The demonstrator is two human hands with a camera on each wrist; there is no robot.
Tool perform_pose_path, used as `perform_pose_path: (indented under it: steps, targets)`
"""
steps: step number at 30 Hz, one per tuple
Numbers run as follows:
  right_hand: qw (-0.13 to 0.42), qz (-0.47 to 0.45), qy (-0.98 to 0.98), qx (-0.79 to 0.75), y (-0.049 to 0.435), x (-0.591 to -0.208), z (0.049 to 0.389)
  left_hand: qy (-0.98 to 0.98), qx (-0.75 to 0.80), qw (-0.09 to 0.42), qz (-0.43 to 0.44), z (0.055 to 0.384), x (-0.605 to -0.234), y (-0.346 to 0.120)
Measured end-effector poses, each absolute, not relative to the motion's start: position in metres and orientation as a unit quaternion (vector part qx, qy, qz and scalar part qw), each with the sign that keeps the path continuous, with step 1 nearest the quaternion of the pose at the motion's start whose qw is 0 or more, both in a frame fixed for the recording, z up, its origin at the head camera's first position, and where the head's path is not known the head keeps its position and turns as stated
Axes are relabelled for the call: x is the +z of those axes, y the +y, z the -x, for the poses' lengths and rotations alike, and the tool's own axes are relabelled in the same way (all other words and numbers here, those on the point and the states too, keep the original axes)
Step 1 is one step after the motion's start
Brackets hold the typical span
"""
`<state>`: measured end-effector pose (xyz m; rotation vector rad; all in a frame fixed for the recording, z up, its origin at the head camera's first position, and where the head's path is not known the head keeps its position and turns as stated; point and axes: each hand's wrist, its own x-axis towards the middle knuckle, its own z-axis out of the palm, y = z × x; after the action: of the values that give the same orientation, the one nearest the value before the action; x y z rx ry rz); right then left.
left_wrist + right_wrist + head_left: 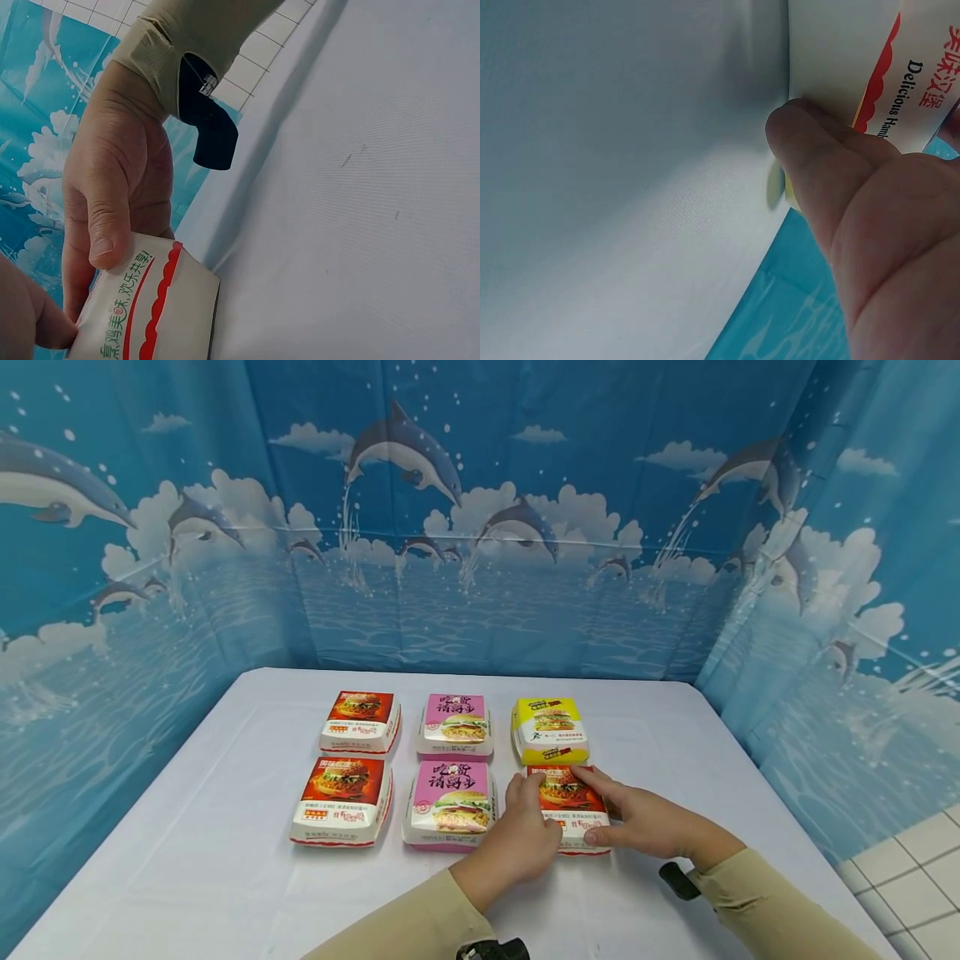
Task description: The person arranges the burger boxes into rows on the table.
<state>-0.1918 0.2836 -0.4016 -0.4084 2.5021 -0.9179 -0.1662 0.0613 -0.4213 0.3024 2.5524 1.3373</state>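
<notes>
A red-and-white burger box (573, 789) stands at the front right of the group on a white-covered table. My left hand (517, 839) grips its left side, while my right hand (648, 827) holds the right side, thumb at the front corner and fingers by the back top edge. In the left wrist view, the right thumb presses the side of the box (180, 304), and part of the left hand (26, 311) shows at the edge. Fingers of the right hand (870, 202) lie along the box wall (832, 60) in the right wrist view.
Directly behind is a yellow burger box (551, 732). Two pink boxes, one at the back (456, 727) and one in front (450, 802), form the middle column. Two red-and-white boxes, a back one (360, 724) and a front one (342, 802), stand left. A dolphin-print curtain (480, 593) surrounds the table.
</notes>
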Motion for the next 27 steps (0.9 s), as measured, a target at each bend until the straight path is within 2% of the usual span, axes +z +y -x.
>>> perform_pose_path:
  steps: [27]
  targets:
    - [0.216, 0.141, 0.915, -0.311, 0.2838, -0.4014, 0.1915, 0.875, 0.452, 0.128, -0.113, 0.1677, -0.4234, 0.0614]
